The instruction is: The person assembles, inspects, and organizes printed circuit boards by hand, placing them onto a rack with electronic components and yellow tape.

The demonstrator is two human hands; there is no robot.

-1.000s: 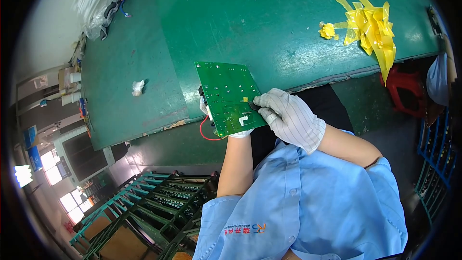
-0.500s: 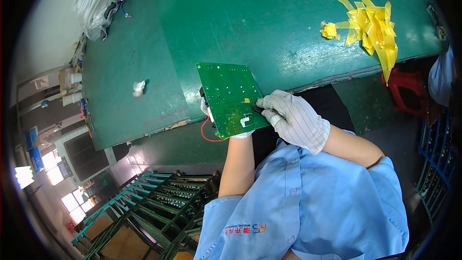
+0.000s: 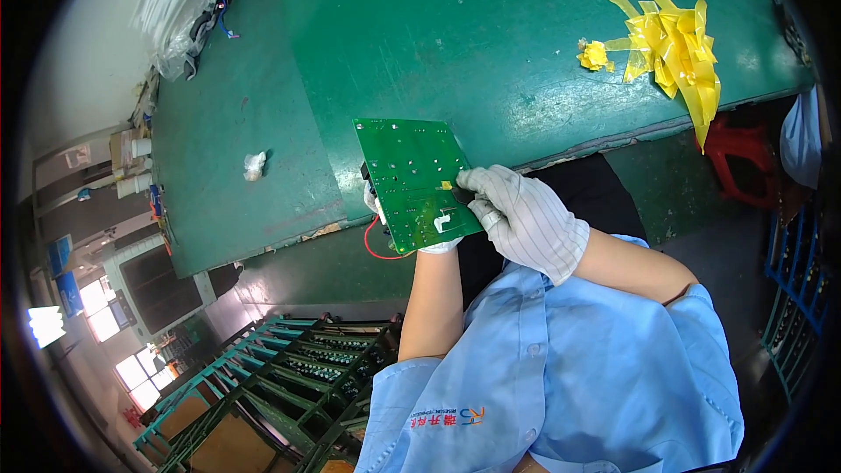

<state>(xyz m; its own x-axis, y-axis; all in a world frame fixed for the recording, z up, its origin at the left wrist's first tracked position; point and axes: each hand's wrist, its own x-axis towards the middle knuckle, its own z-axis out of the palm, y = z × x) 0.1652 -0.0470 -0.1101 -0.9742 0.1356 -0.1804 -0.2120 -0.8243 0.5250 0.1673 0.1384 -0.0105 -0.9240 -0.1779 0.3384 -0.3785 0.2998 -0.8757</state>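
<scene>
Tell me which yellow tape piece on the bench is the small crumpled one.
The little yellow wad lying left of the big tape tangle. It is balled up tight, while the tangle is a loose bunch of long strips trailing over the bench edge.

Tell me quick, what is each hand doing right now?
Left hand: under the green circuit board, closed on its lower edge.
Right hand: fingertips pinching the board's right edge; nothing else in it.
</scene>
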